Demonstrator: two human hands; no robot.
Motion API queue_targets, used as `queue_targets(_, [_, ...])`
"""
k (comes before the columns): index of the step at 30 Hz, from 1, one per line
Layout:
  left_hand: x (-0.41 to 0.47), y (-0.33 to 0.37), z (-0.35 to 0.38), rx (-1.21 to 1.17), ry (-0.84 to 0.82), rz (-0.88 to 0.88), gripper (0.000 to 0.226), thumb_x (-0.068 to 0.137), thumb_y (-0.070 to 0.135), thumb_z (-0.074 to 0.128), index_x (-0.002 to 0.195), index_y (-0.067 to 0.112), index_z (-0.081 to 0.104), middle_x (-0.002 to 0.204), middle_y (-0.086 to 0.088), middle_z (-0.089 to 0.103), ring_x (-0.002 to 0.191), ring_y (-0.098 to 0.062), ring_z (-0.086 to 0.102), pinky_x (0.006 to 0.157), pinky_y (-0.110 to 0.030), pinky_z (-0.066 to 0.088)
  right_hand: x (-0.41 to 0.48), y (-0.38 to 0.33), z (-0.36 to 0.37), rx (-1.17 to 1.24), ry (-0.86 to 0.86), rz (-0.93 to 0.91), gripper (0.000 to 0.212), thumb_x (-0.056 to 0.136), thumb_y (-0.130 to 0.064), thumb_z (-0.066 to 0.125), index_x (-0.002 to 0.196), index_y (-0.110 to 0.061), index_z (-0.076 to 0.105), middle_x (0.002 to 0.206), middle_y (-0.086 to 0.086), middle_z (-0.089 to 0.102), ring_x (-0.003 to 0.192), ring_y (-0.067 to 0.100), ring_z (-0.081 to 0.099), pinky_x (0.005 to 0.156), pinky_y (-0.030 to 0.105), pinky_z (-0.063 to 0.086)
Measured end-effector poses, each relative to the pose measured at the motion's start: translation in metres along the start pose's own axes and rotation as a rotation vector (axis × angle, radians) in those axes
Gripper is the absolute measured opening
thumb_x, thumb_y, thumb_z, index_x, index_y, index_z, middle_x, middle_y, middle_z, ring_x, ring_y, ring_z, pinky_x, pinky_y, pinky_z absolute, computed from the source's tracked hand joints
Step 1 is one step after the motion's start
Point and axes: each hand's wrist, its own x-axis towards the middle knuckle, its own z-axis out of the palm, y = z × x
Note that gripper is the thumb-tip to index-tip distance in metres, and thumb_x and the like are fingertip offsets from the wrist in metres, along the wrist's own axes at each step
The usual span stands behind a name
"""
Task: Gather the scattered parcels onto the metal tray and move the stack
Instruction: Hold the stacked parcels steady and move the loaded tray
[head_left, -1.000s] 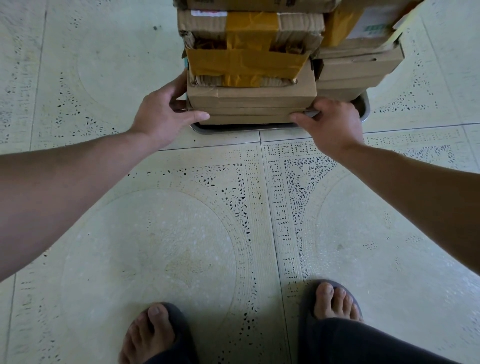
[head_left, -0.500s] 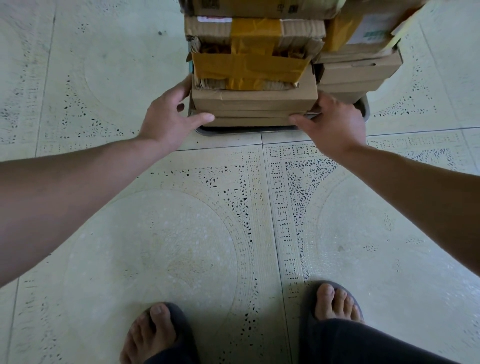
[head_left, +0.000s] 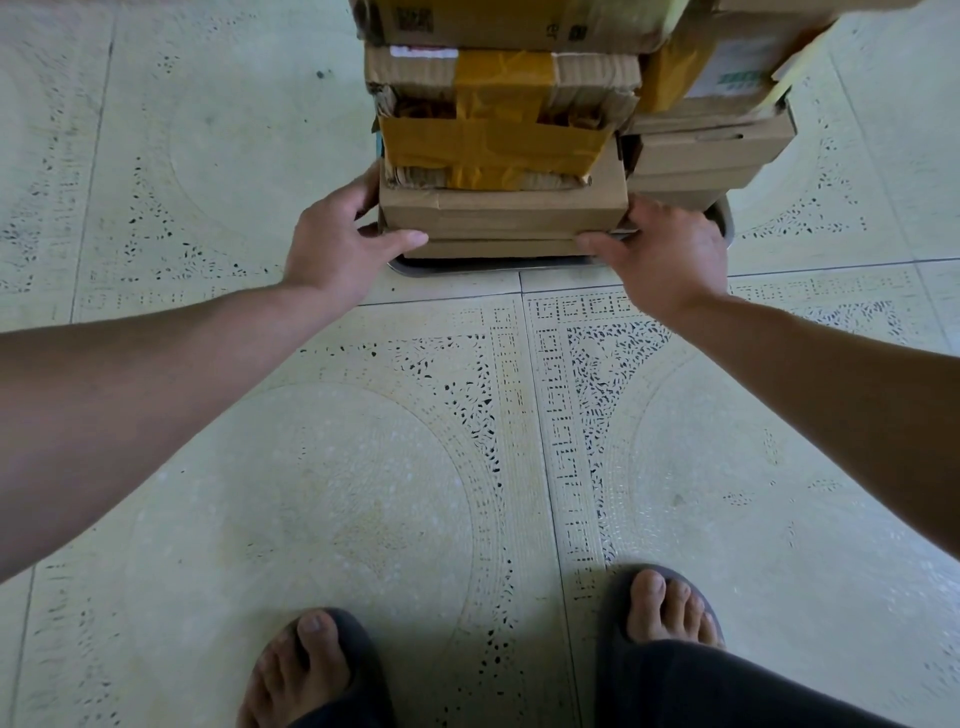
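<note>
Barely anything has shifted in the last second: the tray (head_left: 467, 265) looks a touch nearer my feet (head_left: 670, 608) and both hands hold where they held. I judge the gathering done and the move only just starting.

Off to the left the floor (head_left: 156, 156) lies open, plain tile. My left hand (head_left: 337, 244) has its grip closed on the parcels (head_left: 501, 213) at the tray's near left corner. The thumb lies flat across the front of a low box and the fingers curl round its left side. The boxes stand in two columns on the tray, the left one bound with yellow tape (head_left: 498, 140). They rise past the top of my view, so I cannot see how high they go. Only the tray's near rim and right corner show beneath them, resting on the floor.

My right hand (head_left: 670, 254) grips the parcels at the near edge where the two columns meet, thumb on the front of the lowest box just above the rim. Its fingers are hidden behind the hand, so I cannot tell whether they also hook the rim. The right column seems to reach out past the tray's right corner, which I would watch for tipping. Right of it the floor is open too, and between the near rim and my feet there is room to draw the load back.
</note>
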Motion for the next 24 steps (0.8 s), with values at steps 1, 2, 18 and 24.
queue_targets(1, [-0.001, 0.001, 0.001, -0.006, 0.0, -0.012, 0.064, 0.081, 0.038, 0.075, 0.14, 0.031, 0.05, 0.129, 0.014, 0.062, 0.124, -0.008, 0.054, 0.108, -0.032, 0.042, 0.0, 0.0, 0.0, 0.013, 0.001, 0.004, 0.045, 0.09, -0.058, 0.055, 0.111, -0.02, 0.065, 0.099, 0.002, 0.072, 0.09, 0.026, 0.063, 0.072, 0.031, 0.039])
queue_targets(2, [-0.002, 0.001, 0.002, -0.011, 0.0, -0.026, 0.066, 0.081, 0.038, 0.075, 0.141, 0.031, 0.049, 0.13, 0.013, 0.062, 0.124, -0.009, 0.054, 0.108, -0.031, 0.042, 0.0, -0.001, 0.0, 0.027, -0.001, 0.007, 0.043, 0.09, -0.057, 0.055, 0.111, -0.02, 0.065, 0.1, 0.002, 0.072, 0.089, 0.025, 0.062, 0.071, 0.03, 0.038])
queue_targets(18, [-0.006, 0.011, 0.014, 0.158, 0.017, -0.116, 0.041, 0.088, 0.025, 0.07, 0.126, 0.019, 0.058, 0.118, -0.001, 0.066, 0.095, -0.014, 0.055, 0.077, -0.023, 0.04, 0.0, -0.001, 0.004, 0.028, -0.122, 0.046, 0.038, 0.092, -0.042, 0.061, 0.107, -0.008, 0.064, 0.105, 0.011, 0.068, 0.092, 0.028, 0.06, 0.078, 0.035, 0.046])
queue_targets(24, [-0.007, 0.009, 0.016, 0.194, 0.027, -0.107, 0.04, 0.089, 0.028, 0.069, 0.127, 0.019, 0.059, 0.118, -0.004, 0.068, 0.107, -0.022, 0.062, 0.079, -0.025, 0.044, 0.003, -0.002, 0.003, 0.029, -0.098, 0.063, 0.034, 0.093, -0.042, 0.059, 0.098, -0.009, 0.067, 0.081, 0.0, 0.058, 0.076, 0.019, 0.051, 0.068, 0.027, 0.034])
